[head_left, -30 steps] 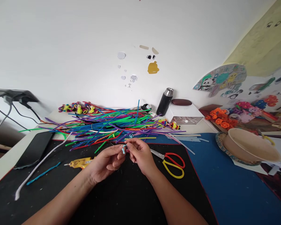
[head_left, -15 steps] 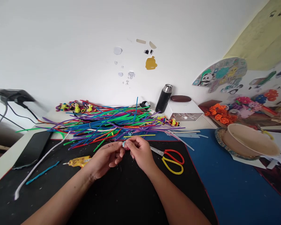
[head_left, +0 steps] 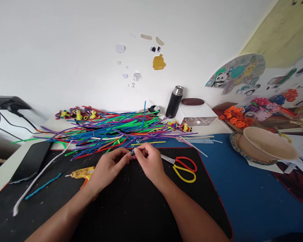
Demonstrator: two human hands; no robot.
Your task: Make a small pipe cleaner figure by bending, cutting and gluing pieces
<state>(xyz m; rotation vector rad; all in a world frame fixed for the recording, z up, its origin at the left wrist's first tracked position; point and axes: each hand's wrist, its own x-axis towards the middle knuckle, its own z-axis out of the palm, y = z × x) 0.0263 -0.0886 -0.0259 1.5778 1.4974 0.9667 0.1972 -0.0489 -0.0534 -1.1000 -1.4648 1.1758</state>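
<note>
The small light-blue piece (head_left: pixel 132 152) sat at the centre of the dial, above the far part of the black mat (head_left: pixel 141 208), with twelve toward the wall. Your left hand (head_left: pixel 111 168) pinched it from nine o'clock, thumb and fingertips together on it; your right hand (head_left: pixel 150 163) pinched it from three o'clock, thumb against bent fingers. Your fingertips hid most of its shape.

Between three and four, near your right hand, lay the scissors (head_left: pixel 184 172), one handle red and one yellow. Between eight and nine, just beside your left wrist, was the yellow glue gun (head_left: pixel 81 172), and beyond it a twisted blue stem (head_left: pixel 43 186) and a long white stem (head_left: pixel 39 178). The black phone (head_left: pixel 29 163) lay at nine.

Around eleven to twelve you had a heap of coloured stems (head_left: pixel 116 129), with small figures (head_left: pixel 77 114) at ten. The black bottle (head_left: pixel 173 104) stood between one and two, beside a white box (head_left: pixel 197 117). At three, well apart, sat a beige bowl (head_left: pixel 270 144).
</note>
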